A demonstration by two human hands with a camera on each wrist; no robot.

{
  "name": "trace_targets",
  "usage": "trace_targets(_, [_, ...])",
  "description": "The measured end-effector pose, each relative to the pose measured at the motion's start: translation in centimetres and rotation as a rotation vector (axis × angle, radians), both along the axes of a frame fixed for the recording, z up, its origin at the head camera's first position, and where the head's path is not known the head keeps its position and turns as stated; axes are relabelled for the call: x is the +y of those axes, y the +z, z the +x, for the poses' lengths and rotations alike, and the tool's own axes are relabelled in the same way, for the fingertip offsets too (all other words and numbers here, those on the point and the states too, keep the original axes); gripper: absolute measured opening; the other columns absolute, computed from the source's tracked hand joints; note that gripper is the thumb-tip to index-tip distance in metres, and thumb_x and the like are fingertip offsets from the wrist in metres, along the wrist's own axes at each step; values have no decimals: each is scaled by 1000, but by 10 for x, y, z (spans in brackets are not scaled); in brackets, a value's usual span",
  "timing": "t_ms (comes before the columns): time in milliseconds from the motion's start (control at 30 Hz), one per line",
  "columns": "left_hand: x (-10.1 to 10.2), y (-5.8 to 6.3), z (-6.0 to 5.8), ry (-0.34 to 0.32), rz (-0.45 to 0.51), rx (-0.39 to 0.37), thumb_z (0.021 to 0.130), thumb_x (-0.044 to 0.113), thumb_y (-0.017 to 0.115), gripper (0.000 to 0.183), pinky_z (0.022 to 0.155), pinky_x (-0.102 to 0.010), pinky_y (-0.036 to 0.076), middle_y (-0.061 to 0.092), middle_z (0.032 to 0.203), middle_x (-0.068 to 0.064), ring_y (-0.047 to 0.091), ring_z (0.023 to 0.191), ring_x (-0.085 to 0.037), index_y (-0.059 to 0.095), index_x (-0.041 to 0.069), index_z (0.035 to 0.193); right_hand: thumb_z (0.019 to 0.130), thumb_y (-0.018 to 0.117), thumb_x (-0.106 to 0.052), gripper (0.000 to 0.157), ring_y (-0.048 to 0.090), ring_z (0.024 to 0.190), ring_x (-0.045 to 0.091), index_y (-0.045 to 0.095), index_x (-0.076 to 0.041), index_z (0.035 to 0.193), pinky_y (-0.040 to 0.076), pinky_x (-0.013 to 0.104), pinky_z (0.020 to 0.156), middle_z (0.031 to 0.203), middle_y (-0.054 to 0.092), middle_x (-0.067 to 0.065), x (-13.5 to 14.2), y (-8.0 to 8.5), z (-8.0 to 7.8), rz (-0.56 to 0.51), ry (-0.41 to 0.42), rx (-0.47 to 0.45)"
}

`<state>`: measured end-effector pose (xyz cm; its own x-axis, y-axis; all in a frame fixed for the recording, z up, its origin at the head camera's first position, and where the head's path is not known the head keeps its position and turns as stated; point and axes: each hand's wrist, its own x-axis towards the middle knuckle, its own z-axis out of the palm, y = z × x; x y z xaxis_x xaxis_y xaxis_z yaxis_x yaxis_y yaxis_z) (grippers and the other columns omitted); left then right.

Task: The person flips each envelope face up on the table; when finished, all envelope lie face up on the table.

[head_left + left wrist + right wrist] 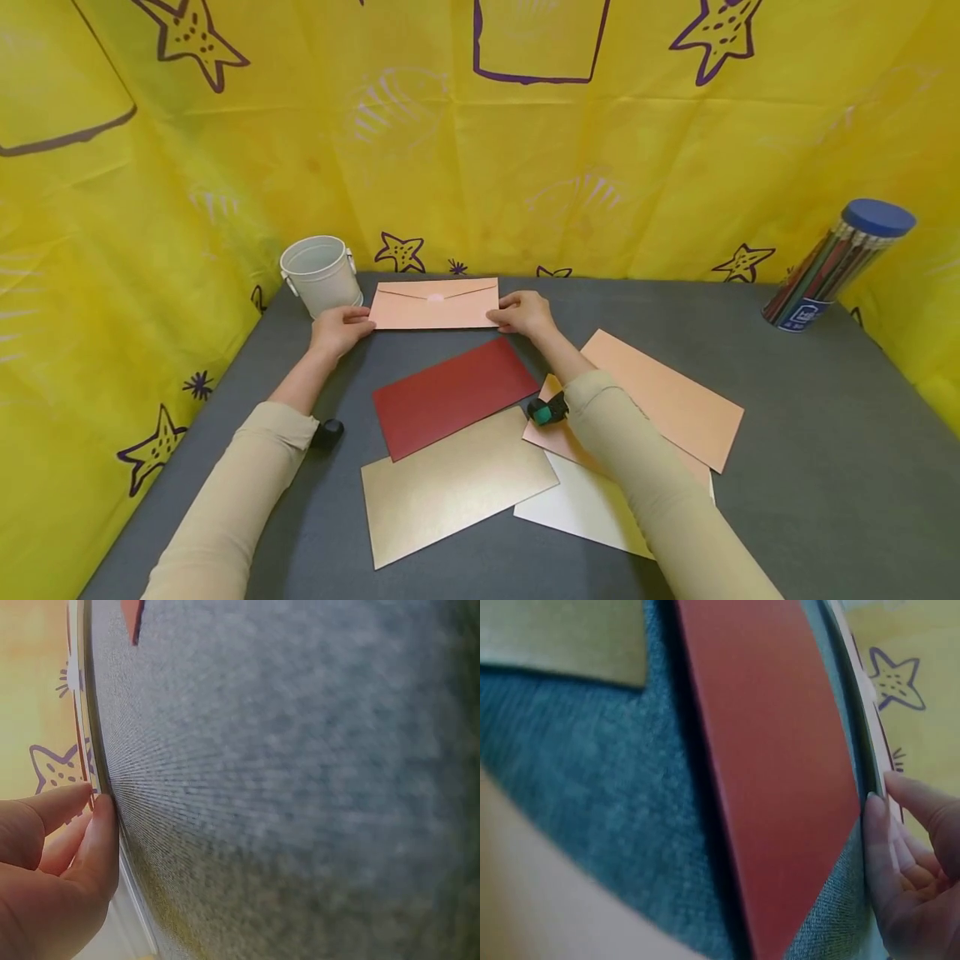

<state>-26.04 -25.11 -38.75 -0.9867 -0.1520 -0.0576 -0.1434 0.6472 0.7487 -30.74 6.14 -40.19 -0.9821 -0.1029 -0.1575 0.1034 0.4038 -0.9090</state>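
Observation:
A peach envelope [434, 305] lies near the back of the table, its flap side up with a small pale seal at the flap's tip. My left hand [335, 332] pinches its left end between thumb and fingers. At the other end, my right hand [525, 313] pinches the right edge the same way. Both wrist views show the envelope [875, 724] nearly edge-on, as a thin strip close over the table. Just in front of it lies a red envelope [453, 396], overlapping a gold envelope [459, 487].
A white bucket [321, 273] stands beside my left hand. Two more peach envelopes [667, 392] and a white envelope [581, 504] lie partly under my right forearm. At the back right stands a clear tube of pencils [832, 271] with a blue lid. Yellow patterned cloth [495, 183] encloses the table.

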Motion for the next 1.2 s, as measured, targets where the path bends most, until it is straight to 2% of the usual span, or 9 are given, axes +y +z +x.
trace_targets(133, [1,-2,-1,5,-39,14,93,14,64,39,92,-42,48,63,120,-26,59,111,-35,61,-6,126,84,78,-16,39,66,59,10,66,3,117,56,24,61,94,71,18,-2,0,1,21,-13,-7])
trace_targets(333, [4,-2,-3,18,-82,39,92,14,66,36,91,-41,47,66,115,-25,61,108,-35,63,-7,122,82,80,-17,35,65,55,8,70,1,111,56,23,59,90,72,16,-4,2,-2,49,-60,-10])
trace_targets(700, [10,-4,-8,26,-121,82,89,12,69,35,85,-40,50,67,109,-26,63,100,-36,64,-11,116,80,82,-19,28,65,53,8,73,-2,101,55,23,57,86,73,12,-5,2,-7,102,-89,-48])
trace_targets(933, [11,-7,-12,43,-148,90,89,10,68,34,88,-43,49,67,109,-26,63,101,-36,64,-10,116,80,82,-17,24,64,52,8,74,-1,96,55,23,56,82,73,12,-6,3,-5,108,-88,-12])
trace_targets(1200, [15,-5,-11,24,-209,126,87,9,67,32,88,-45,48,67,105,-27,62,98,-38,64,-12,112,79,82,-15,19,65,53,9,74,0,88,55,23,58,76,71,12,-6,0,-3,152,-69,59])
